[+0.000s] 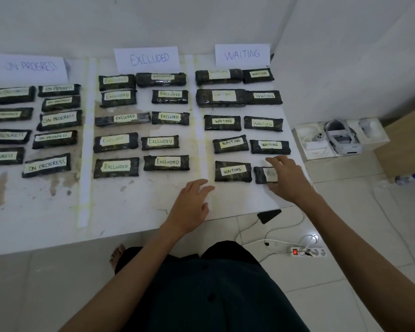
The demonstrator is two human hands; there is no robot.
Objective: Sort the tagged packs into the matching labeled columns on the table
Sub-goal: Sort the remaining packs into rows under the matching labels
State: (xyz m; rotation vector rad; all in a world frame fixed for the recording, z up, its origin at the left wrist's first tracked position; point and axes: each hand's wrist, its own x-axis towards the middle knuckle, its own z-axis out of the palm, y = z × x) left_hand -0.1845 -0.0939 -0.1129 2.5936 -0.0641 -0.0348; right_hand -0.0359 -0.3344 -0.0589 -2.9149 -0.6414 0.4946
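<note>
Fingers (277, 161) of our right hand (289, 179) spread loose, draped over last WAITING pack (265, 174), thumb at its near edge; whether we pinch it or just nudge it, cannot tell. Pack lies flat on table (130, 212), bottom row of WAITING column under WAITING sign (242, 55), just beside neighbour pack (233, 171), likely being squared into line. Our left hand (192, 204) palm-down, fingers open and empty, resting near white divider strip (203, 164). Both forearms stretched forward. Every visible pack sits in column, so sorting looks nearly finished.

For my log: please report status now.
Right hand open on nearest black foil WAITING pack. Left hand open, flat on white table. Nothing blocking.
</note>
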